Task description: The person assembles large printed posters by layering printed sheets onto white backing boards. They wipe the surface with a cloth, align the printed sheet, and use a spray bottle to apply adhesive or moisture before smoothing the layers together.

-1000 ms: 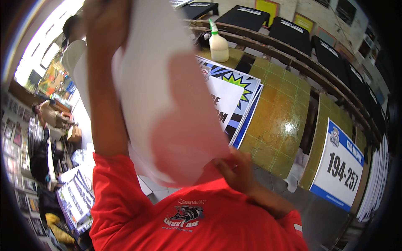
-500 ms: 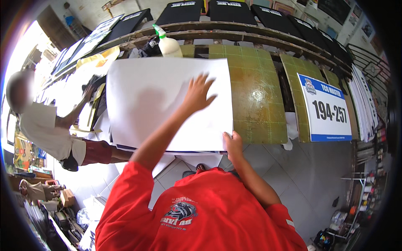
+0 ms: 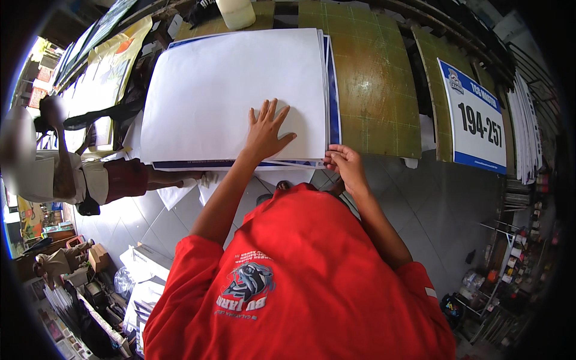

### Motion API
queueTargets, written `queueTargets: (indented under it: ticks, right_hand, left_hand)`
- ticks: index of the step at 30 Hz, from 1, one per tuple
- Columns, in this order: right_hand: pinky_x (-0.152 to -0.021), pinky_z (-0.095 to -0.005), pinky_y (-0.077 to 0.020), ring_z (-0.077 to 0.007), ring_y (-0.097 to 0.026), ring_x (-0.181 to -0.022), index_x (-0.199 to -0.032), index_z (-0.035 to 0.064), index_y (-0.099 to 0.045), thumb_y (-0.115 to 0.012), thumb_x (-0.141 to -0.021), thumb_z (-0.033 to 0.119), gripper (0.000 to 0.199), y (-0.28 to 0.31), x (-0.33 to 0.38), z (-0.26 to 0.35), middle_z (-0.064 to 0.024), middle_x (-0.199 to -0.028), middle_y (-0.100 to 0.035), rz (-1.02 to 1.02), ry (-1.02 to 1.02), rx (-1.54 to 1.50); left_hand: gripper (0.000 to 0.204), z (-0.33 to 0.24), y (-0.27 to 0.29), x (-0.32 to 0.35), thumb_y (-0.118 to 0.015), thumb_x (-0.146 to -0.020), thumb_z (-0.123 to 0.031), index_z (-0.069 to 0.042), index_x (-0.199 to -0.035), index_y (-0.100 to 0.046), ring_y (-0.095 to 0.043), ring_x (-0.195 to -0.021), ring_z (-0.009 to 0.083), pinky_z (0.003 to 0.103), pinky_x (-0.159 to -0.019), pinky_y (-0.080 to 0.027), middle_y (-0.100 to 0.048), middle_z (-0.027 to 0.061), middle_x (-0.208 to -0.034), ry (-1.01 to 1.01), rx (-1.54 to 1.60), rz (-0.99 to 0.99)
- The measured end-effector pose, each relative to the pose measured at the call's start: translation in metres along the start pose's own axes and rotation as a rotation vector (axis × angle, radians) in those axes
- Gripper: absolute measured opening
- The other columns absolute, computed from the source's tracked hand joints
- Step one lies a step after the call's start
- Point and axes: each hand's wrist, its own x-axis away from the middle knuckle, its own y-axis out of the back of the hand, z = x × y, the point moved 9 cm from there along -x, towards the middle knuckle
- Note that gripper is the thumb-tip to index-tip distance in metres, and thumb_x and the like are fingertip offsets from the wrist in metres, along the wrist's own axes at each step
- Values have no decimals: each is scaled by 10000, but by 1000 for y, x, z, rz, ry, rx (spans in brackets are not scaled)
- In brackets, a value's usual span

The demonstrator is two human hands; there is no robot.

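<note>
A stack of large white sheets (image 3: 210, 90) lies across the table, its top sheet blank. Blue-bordered printed sheets (image 3: 335, 102) peek out beneath it along the right and front edges. My left hand (image 3: 267, 132) rests flat on the top sheet with its fingers spread. At the stack's near right corner, my right hand (image 3: 347, 165) is closed, thumb and fingers together at the sheet edges. How many sheets it pinches I cannot make out.
Greenish gridded boards (image 3: 378, 84) form the tabletop to the right. A blue-and-white printed sign (image 3: 475, 117) lies on the far right board. A cream bottle (image 3: 237, 13) stands behind the stack. To the left, another person (image 3: 54, 171) stands beside yellow sheets (image 3: 120, 54).
The view has tilted downward. My left hand has come down and nearer onto the sheet. The stack's right edge now shows blue-bordered sheets below. The other person has raised an arm.
</note>
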Motion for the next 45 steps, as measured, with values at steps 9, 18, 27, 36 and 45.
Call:
queueTargets:
  ticks: [9, 18, 27, 36, 45]
  right_hand:
    - [-722, -256, -530, -149, -650, -815, -1151, -75, -542, -582, -886, -10, 276, -8, 4, 4, -117, -973, -663, 17, 51, -110]
    - [-730, -249, -547, -127, -656, -804, -1140, -27, -529, -601, -893, 25, 263, -17, 2, 7, -73, -921, -652, 24, 39, -121]
    - [-672, -233, -532, -114, -654, -782, -1116, -29, -550, -620, -878, 9, 252, -17, 2, 1, -75, -888, -669, -6, 89, -203]
    - [-682, -247, -544, -123, -659, -778, -1126, -38, -550, -592, -893, 9, 242, -18, 5, 4, -86, -892, -665, -25, 121, -178]
    - [-687, -240, -542, -116, -654, -778, -1123, -58, -553, -594, -906, 24, 236, -17, 5, 3, -87, -896, -663, -29, 159, -158]
  left_hand:
    - [348, -83, 20, 14, -692, -770, -154, -47, -1095, -625, -532, -1153, 344, 426, -994, -418, -593, 154, -1208, -185, 542, -55]
    - [222, -86, 6, 26, -633, -823, -48, -22, -1042, -655, -569, -1148, 356, 436, -1026, -415, -664, 137, -1079, -216, 723, -54]
    - [200, -84, -4, 29, -618, -853, -54, -58, -1044, -676, -556, -1182, 348, 495, -1087, -335, -674, 108, -1079, -169, 746, -66]
    - [214, -86, -3, 29, -635, -835, -60, -85, -1038, -698, -556, -1189, 333, 505, -1095, -310, -677, 89, -1083, -166, 716, -51]
    - [188, -86, -4, 30, -654, -819, -66, -93, -994, -717, -567, -1177, 320, 500, -1084, -318, -679, 66, -1068, -190, 696, -84]
